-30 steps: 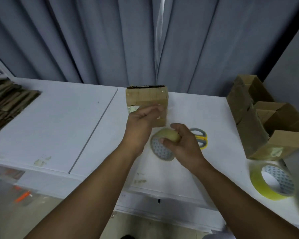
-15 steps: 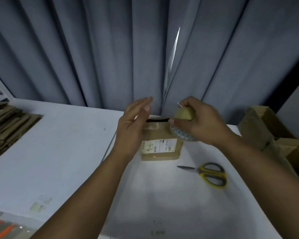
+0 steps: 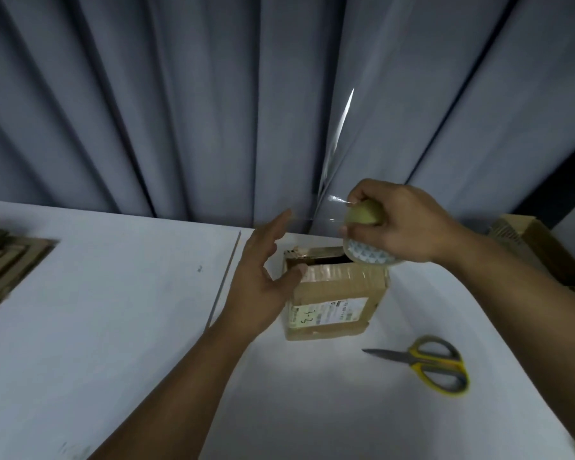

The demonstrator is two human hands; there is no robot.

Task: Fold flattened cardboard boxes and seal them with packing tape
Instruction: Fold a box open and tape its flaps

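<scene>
Our right hand (image 3: 395, 220) is curled around a tape roll (image 3: 365, 255) and holds it just above the far right corner of the cardboard box (image 3: 336, 293). A strip of clear tape (image 3: 316, 220) stretches from the roll toward our left hand (image 3: 266, 270). That hand is spread with straight fingers and grips nothing. Its thumb lies at the box's near left top corner. We cannot tell whether the strip sticks to the fingertips.

The box stands on the white tabletop (image 3: 113, 327), between and just below both hands. The tabletop's back edge meets the grey curtain (image 3: 180, 111) right beyond the hands, so little room lies that way. Left of the left hand runs a seam (image 3: 224, 277), then bare surface out to a stack of flattened cardboard (image 3: 7, 263) at the left border. Nearer us than the right hand lie closed scissors (image 3: 422, 363), apart from the box. Right of the right hand sit more folded boxes (image 3: 538, 247).

The box's top shows a dark gap along its far side, and its contents are hidden. A label (image 3: 329, 313) is on the side facing us.
</scene>
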